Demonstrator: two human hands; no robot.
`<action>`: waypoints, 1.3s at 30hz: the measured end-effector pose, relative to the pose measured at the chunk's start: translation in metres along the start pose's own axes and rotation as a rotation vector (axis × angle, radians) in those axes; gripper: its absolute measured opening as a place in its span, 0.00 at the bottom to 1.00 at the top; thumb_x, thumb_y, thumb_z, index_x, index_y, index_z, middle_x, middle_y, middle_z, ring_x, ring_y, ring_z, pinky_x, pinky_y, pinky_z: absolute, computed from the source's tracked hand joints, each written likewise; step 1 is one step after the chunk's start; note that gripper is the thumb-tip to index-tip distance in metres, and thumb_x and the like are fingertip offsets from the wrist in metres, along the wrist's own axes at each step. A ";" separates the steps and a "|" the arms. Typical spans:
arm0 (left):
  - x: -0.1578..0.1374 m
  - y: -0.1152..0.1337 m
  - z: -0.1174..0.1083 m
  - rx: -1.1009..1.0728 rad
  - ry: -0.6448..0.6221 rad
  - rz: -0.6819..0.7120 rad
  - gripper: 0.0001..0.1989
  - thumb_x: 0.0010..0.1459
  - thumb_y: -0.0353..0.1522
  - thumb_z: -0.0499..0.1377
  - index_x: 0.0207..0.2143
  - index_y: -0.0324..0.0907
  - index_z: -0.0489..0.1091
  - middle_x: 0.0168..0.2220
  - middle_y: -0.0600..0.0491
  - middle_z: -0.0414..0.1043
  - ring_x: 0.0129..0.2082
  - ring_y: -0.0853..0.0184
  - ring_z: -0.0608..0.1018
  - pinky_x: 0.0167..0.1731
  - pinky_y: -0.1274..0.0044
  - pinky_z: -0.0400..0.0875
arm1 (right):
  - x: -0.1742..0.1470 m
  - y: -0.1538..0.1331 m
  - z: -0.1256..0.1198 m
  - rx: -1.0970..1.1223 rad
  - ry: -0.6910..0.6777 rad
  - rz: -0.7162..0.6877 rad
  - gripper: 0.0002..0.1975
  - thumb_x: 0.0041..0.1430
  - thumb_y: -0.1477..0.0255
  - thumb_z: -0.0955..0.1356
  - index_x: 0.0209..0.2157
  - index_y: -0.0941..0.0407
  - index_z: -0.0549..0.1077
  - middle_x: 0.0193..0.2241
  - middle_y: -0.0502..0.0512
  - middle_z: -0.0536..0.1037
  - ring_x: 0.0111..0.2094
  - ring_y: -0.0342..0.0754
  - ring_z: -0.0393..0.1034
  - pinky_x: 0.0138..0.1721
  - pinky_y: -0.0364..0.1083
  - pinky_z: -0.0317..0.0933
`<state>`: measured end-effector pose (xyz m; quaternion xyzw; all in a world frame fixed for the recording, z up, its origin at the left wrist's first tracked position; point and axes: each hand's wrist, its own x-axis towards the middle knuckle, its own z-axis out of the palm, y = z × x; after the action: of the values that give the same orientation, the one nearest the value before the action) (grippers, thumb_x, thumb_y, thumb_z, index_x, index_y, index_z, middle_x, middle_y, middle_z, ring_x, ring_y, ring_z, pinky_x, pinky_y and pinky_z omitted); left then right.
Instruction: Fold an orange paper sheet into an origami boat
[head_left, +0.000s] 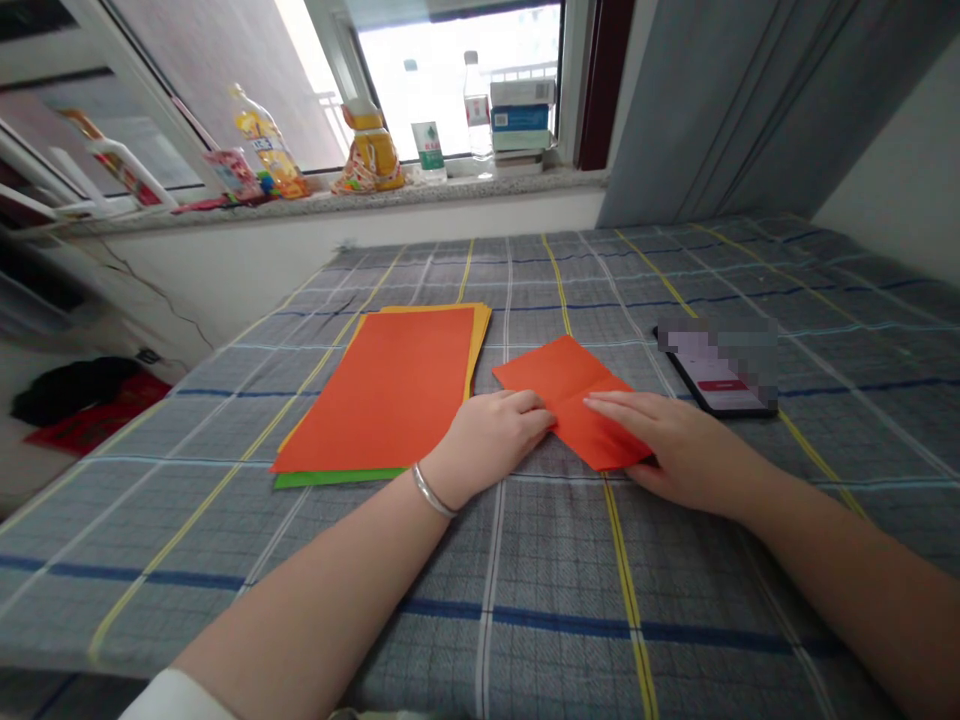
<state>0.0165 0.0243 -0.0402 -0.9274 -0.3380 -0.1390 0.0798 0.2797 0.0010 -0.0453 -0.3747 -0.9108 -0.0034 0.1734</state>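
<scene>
Orange paper (568, 378) — left hand (496, 432), right hand (675, 452) touch it.

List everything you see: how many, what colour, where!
Creased paper: 1, orange, middle
Paper stack: 1, orange/yellow/green, left
Phone: 1, black-edged, right
Plaid cloth: 1, grey, underneath
Curtain: 1, grey, back right
Windowsill: 1, grey, back
Drink bottle: 1, orange, windowsill
Clear bottle: at least 1, windowsill
Tube: 1, white-green, windowsill
Container: 1, yellow, windowsill
Boxes: count unclear, white/blue, windowsill
Heap: 1, black, far left
Bangle: 1, silver, left wrist
Left hand: 1, on paper
Right hand: 1, on paper
</scene>
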 end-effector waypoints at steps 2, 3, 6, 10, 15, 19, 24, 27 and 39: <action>-0.002 -0.008 -0.001 -0.108 0.021 0.008 0.11 0.67 0.34 0.53 0.43 0.44 0.76 0.40 0.52 0.77 0.37 0.68 0.79 0.35 0.77 0.74 | -0.003 0.016 -0.002 0.000 -0.030 0.013 0.33 0.49 0.83 0.65 0.59 0.57 0.66 0.57 0.59 0.72 0.56 0.55 0.67 0.57 0.57 0.62; -0.003 -0.011 -0.001 -0.178 0.027 0.024 0.11 0.67 0.33 0.54 0.43 0.44 0.76 0.40 0.52 0.78 0.38 0.69 0.80 0.38 0.78 0.74 | -0.004 0.024 -0.003 0.004 -0.034 0.000 0.32 0.49 0.84 0.64 0.57 0.56 0.69 0.57 0.58 0.73 0.56 0.55 0.67 0.57 0.57 0.62; -0.005 -0.021 0.001 -0.313 0.039 0.040 0.11 0.66 0.32 0.55 0.42 0.42 0.77 0.42 0.51 0.78 0.41 0.69 0.80 0.44 0.77 0.75 | -0.007 0.043 -0.005 0.059 -0.061 -0.049 0.29 0.49 0.84 0.64 0.53 0.54 0.73 0.55 0.58 0.74 0.56 0.54 0.67 0.56 0.56 0.62; -0.005 -0.030 0.005 -0.443 0.017 0.036 0.10 0.65 0.30 0.57 0.41 0.42 0.78 0.43 0.51 0.80 0.44 0.68 0.80 0.49 0.76 0.74 | -0.010 0.051 -0.004 0.118 -0.073 -0.046 0.26 0.52 0.82 0.65 0.53 0.54 0.73 0.54 0.57 0.75 0.56 0.53 0.67 0.57 0.55 0.61; -0.005 -0.034 0.008 -0.560 -0.022 0.038 0.09 0.63 0.29 0.58 0.41 0.42 0.78 0.44 0.52 0.80 0.47 0.69 0.79 0.52 0.76 0.72 | -0.009 0.053 0.002 0.132 -0.073 0.009 0.19 0.60 0.76 0.64 0.52 0.54 0.74 0.51 0.56 0.78 0.52 0.52 0.70 0.54 0.54 0.64; -0.005 -0.032 0.007 -0.449 -0.061 -0.004 0.09 0.62 0.29 0.58 0.41 0.42 0.78 0.49 0.50 0.76 0.48 0.67 0.78 0.52 0.74 0.72 | -0.010 0.059 0.008 0.160 -0.079 -0.014 0.13 0.61 0.74 0.65 0.43 0.53 0.79 0.45 0.55 0.81 0.48 0.51 0.73 0.52 0.53 0.66; -0.004 -0.029 -0.006 -0.143 -0.121 -0.026 0.08 0.62 0.33 0.59 0.40 0.45 0.78 0.42 0.52 0.79 0.44 0.62 0.78 0.49 0.68 0.68 | -0.012 0.060 0.008 0.213 -0.060 0.012 0.12 0.62 0.72 0.64 0.40 0.53 0.80 0.42 0.53 0.82 0.46 0.51 0.75 0.50 0.52 0.66; -0.004 -0.030 -0.015 -0.118 -0.186 -0.036 0.07 0.63 0.34 0.59 0.39 0.46 0.78 0.40 0.53 0.80 0.45 0.62 0.78 0.51 0.68 0.65 | -0.010 0.053 0.004 0.249 -0.068 0.072 0.11 0.62 0.69 0.64 0.41 0.52 0.79 0.41 0.54 0.82 0.44 0.51 0.75 0.48 0.52 0.67; -0.001 -0.030 -0.013 -0.402 -0.221 -0.287 0.07 0.61 0.32 0.59 0.31 0.40 0.73 0.30 0.54 0.75 0.33 0.67 0.75 0.37 0.77 0.65 | -0.004 0.034 -0.003 0.445 -0.104 0.456 0.10 0.59 0.67 0.63 0.36 0.54 0.74 0.25 0.50 0.77 0.25 0.47 0.70 0.28 0.46 0.60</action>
<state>-0.0062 0.0431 -0.0264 -0.8768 -0.4383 -0.1109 -0.1639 0.3065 0.0223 -0.0477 -0.5218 -0.7893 0.2541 0.2005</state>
